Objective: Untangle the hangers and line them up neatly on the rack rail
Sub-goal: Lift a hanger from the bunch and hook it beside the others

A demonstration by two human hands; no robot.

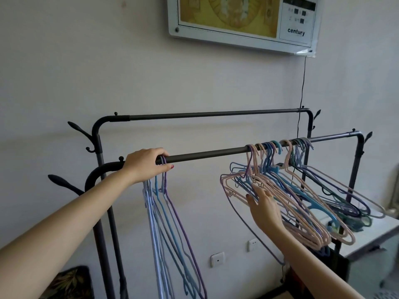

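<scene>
A dark metal rack has two rails; the near rail point(216, 153) runs from lower left to upper right. At its left end several blue, lilac and purple hangers point(170, 229) hang straight down. My left hand point(145, 167) grips the rail over their hooks. Toward the right end a tangled bunch of pink, blue, purple and green hangers point(302, 203) hangs skewed, swung out to the right. My right hand point(264, 207) reaches into the pink and blue ones at the bunch's left side, fingers extended among the wires.
The far rail point(205, 115) carries no hangers. Leaf-shaped hooks point(75, 126) stick out from the rack posts. A white table point(367, 236) stands under the tangled bunch at right. A framed panel point(244, 22) with a hanging cable is on the wall.
</scene>
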